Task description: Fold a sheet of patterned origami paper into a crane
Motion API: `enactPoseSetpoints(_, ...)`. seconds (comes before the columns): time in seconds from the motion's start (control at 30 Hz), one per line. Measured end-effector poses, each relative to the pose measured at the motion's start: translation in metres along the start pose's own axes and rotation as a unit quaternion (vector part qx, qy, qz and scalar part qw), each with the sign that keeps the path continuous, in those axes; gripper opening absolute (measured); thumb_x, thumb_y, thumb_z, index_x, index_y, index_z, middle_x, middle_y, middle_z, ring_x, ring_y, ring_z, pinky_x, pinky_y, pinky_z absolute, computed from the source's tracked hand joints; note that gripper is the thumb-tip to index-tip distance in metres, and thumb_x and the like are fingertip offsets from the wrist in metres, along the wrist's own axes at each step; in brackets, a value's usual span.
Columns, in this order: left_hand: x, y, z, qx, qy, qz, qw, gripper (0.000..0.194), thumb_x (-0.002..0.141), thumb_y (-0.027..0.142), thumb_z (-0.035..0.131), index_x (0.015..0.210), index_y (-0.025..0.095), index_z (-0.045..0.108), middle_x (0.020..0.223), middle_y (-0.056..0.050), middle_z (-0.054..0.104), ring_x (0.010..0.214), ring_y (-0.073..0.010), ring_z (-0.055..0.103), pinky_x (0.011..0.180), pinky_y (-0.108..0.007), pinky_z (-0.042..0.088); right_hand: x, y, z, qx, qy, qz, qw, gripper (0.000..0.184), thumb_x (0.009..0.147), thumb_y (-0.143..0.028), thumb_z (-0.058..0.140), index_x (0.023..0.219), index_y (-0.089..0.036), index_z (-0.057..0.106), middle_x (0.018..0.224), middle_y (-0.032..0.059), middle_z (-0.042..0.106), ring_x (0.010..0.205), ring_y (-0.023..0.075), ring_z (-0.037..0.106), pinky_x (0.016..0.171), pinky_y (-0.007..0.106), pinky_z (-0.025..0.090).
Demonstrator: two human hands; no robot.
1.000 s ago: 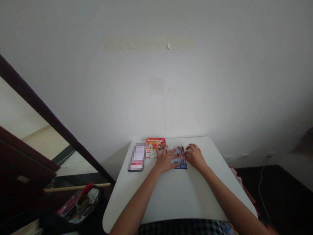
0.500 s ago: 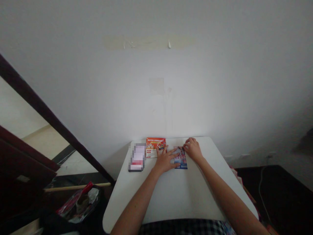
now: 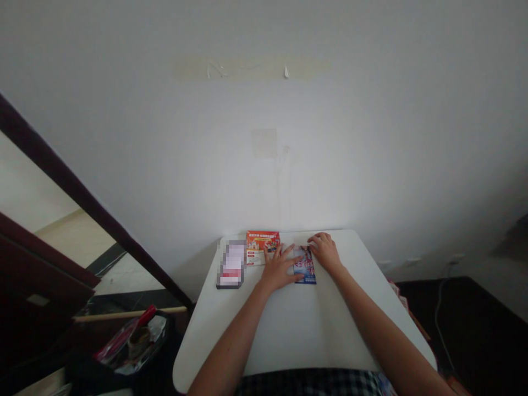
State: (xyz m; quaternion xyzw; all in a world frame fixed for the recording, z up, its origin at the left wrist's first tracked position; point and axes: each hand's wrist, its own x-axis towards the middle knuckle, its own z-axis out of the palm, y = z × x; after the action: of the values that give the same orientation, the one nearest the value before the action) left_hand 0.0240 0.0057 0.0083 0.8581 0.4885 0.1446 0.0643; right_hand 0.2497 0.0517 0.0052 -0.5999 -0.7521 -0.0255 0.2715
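Observation:
A small blue printed leaflet (image 3: 306, 273) lies flat on the white table (image 3: 297, 324). My left hand (image 3: 279, 270) is spread open, its thumb and index finger resting on the leaflet's left part. Its other fingers reach the lower right corner of an orange-and-white printed leaflet (image 3: 258, 242) and cover that corner. At the blue leaflet's upper right corner, my right hand (image 3: 325, 252) has its fingers bent and held together, with the thumb against the edge. Part of that corner is hidden by the fingers.
A phone-like device (image 3: 233, 267), blurred out, lies left of the orange leaflet. The white wall (image 3: 264, 187) rises directly behind the table. Lower left on the floor stands a bag (image 3: 138, 341) of assorted items; a cable (image 3: 439, 313) hangs at right.
My right hand's fingers have shifted slightly left along the leaflet's top corner. The left hand's fingers have moved a little over the blue leaflet. Both leaflets stay in place.

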Motion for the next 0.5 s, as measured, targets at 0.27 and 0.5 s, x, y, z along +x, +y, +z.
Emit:
enactPoseSetpoints(0.27, 0.001, 0.0, -0.002, -0.007, -0.006, -0.013, 1.0, 0.063, 0.078, 0.074, 0.058, 0.138, 0.055, 0.048, 0.164, 0.007, 0.024, 0.15, -0.0389, 0.016, 0.112, -0.074, -0.011, -0.003, 0.011, 0.003, 0.042, -0.031, -0.082, 0.995, 0.035, 0.089, -0.016, 0.056, 0.108, -0.039, 0.073, 0.125, 0.0042, 0.058, 0.124, 0.0258, 0.043, 0.1, 0.043, 0.045)
enactPoseSetpoints(0.5, 0.0, 0.001, -0.006, -0.008, 0.021, -0.037, 0.999, 0.062, 0.078, 0.058, 0.07, 0.136, 0.05, 0.052, 0.159, 0.005, 0.035, 0.146, -0.0365, 0.024, 0.116, -0.072, -0.006, -0.019, 0.02, -0.002, 0.031, -0.028, -0.075, 0.996, 0.031, 0.091, -0.025, 0.057, 0.115, -0.038, 0.072, 0.125, 0.0069, 0.057, 0.124, 0.0268, 0.044, 0.101, 0.045, 0.046)
